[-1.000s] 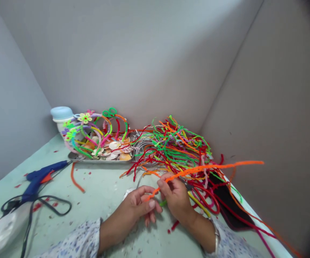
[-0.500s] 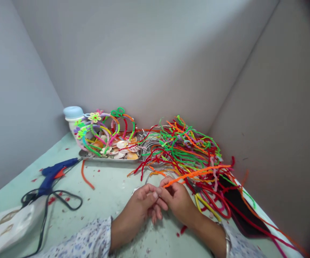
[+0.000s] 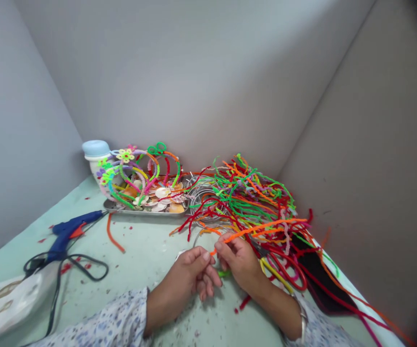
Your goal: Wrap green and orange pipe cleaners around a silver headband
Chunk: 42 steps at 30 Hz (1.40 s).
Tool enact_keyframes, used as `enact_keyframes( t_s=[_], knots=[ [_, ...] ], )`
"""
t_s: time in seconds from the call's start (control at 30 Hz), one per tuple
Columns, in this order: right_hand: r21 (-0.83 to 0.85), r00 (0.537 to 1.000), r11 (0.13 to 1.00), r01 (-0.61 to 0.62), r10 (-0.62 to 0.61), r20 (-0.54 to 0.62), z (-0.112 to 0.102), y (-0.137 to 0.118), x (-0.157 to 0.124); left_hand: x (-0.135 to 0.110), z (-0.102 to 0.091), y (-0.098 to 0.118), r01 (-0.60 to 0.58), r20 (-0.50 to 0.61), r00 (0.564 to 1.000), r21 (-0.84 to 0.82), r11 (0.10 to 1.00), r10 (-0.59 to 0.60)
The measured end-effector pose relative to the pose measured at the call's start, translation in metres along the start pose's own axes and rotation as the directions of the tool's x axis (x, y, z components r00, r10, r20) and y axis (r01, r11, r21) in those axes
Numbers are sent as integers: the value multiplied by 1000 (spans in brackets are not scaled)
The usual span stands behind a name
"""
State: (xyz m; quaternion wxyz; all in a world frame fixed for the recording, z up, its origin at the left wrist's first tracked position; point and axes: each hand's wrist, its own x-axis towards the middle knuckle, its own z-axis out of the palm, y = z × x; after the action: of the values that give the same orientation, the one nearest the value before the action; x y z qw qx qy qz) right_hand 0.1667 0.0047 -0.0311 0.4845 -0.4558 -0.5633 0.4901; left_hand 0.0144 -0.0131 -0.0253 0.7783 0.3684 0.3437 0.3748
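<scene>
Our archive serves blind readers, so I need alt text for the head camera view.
A person's right hand pinches an orange pipe cleaner, the left hand close by its end, over a green table beside a tangled pile of pipe cleaners. A metal tray of shells and a blue glue gun lie farther left.

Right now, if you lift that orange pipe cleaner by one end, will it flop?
Probably not: the orange pipe cleaner juts sideways from the right hand with only a gentle bend. Likely very light, being thin and fuzzy. It may snag, since it lies over the tangled pile.
</scene>
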Motion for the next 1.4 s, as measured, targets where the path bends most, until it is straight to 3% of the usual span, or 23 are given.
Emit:
enact_keyframes(
  t_s=[0.6,0.8,0.93,1.03,1.13,1.4],
  knots=[
    [119,998,991,-57,59,-20,-1,-5,3,-2,-5,0,7,30,1000,-56,998,-5],
    [6,999,1000,-27,27,-33,-5,1,4,-3,-4,-1,-4,30,1000,-41,999,5],
    [-32,998,999,-18,16,-64,-5,1,5,-5,-1,0,-70,-64,995,126,990,78],
    [-29,998,1000,-13,11,-69,-4,2,4,-7,0,1,-138,-167,966,321,937,200],
    [-21,997,1000,-17,15,-69,-3,2,3,-8,1,0,-180,-181,944,419,890,276],
    [-8,999,1000,8,-9,-38,-3,1,1,-5,-2,-3,-111,-179,953,542,833,244]
  ],
)
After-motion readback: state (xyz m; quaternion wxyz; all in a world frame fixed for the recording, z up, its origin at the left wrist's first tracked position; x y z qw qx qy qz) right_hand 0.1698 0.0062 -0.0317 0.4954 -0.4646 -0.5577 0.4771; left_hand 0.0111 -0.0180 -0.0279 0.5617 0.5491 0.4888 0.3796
